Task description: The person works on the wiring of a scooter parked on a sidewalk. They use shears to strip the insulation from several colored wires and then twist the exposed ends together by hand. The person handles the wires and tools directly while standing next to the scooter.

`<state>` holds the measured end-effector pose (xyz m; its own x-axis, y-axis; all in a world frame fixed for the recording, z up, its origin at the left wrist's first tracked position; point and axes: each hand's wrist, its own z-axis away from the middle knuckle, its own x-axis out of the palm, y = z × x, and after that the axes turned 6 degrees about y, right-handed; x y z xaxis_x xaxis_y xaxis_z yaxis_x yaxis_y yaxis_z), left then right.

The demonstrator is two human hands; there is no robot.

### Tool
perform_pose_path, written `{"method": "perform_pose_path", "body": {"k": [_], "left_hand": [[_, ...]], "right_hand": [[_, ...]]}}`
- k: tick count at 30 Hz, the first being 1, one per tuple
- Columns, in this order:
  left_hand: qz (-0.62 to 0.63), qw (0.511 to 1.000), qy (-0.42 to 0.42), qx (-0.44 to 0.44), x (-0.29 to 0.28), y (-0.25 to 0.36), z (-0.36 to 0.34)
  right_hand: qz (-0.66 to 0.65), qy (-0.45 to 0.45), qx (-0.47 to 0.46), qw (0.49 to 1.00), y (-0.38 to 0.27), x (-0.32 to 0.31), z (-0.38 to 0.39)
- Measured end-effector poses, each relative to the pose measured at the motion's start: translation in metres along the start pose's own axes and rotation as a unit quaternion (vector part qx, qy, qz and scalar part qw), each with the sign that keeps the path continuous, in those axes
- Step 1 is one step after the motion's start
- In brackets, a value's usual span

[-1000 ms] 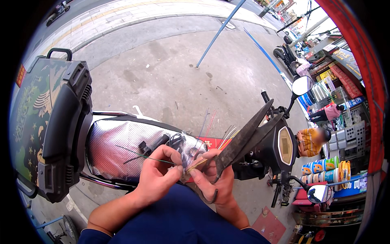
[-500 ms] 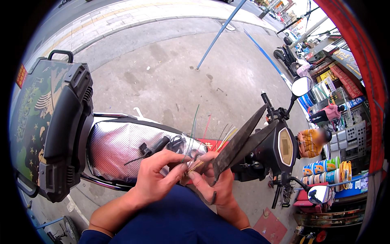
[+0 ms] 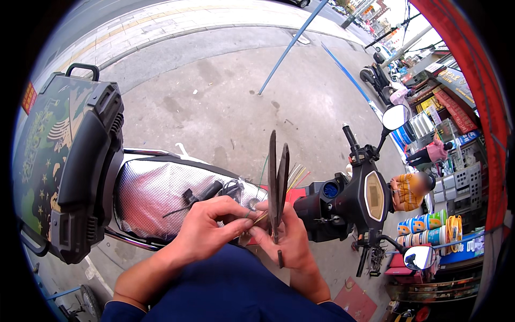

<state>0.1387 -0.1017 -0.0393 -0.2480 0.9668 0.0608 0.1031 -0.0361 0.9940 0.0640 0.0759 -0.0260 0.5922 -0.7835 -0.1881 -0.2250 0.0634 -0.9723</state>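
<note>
In front of my chest, both hands meet over the seat of a parked scooter. My left hand (image 3: 206,225) pinches a thin green wire (image 3: 263,170) between thumb and fingertips. Dark scissors (image 3: 277,185) rest in my right hand (image 3: 292,244), their two long blades pointing up and slightly parted. Several thin yellow, red and pale wires (image 3: 295,180) fan out behind the blades, gripped by the fingers of that same hand. Where the wires come together, the fingertips cover most of the detail. Under my hands lies a silver quilted seat cover (image 3: 155,196).
A black corded device (image 3: 203,193) lies on the seat cover. To the left stands a camouflage top box (image 3: 59,123); the scooter's dashboard (image 3: 374,198) and mirrors are at right. A blue pole (image 3: 292,45) rises beyond. A person in yellow (image 3: 409,193) sits near shop goods.
The scissors have swung from leaning right to nearly upright, uncovering more of the scooter's front. The wires have shifted with my right hand; both hands keep their hold.
</note>
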Motion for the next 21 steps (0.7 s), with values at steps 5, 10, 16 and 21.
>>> {"method": "perform_pose_path", "body": {"k": [5, 10, 16, 21], "left_hand": [[0.029, 0.995, -0.021, -0.097, 0.001, 0.008, -0.002], [0.160, 0.974, -0.052, -0.152, -0.001, 0.007, -0.007], [0.367, 0.907, -0.024, -0.207, 0.000, -0.007, -0.007], [0.362, 0.919, -0.012, -0.158, 0.002, -0.011, -0.006]], "right_hand": [[0.068, -0.035, -0.001, 0.997, -0.008, -0.005, -0.004], [0.098, -0.019, -0.039, 0.994, -0.005, -0.002, -0.007], [-0.041, 0.051, -0.032, 0.997, 0.007, 0.007, -0.007], [-0.143, 0.049, 0.009, 0.988, 0.012, 0.004, -0.011]]}}
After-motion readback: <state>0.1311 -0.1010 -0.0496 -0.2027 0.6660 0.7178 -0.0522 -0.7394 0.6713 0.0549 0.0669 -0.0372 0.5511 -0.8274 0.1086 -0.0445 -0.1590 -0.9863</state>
